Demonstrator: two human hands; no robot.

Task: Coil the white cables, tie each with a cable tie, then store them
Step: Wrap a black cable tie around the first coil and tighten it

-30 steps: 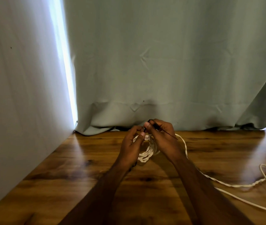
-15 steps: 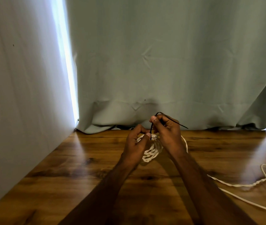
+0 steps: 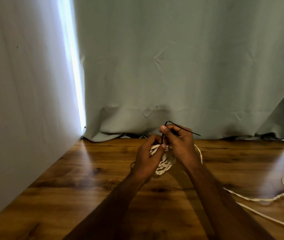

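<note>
Since a second ago right hand point(image 3: 181, 144) lifts, pinching the tie point(image 3: 181, 128); left hand point(image 3: 148, 160) grips the coil point(image 3: 165, 163) near the bench's point(image 3: 68, 187) far edge; cable's soft, springy; hold across all loops.

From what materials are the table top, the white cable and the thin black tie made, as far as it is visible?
Table: looks like wood or wood-look laminate, with brown grain, dark knots and a glossy finish that reflects light.
White cable: seemingly plastic-sheathed, matte, strands twisted together.
Black cable tie: thin, flexible, bends in a loop; plastic or coated wire, too thin to tell.
</note>
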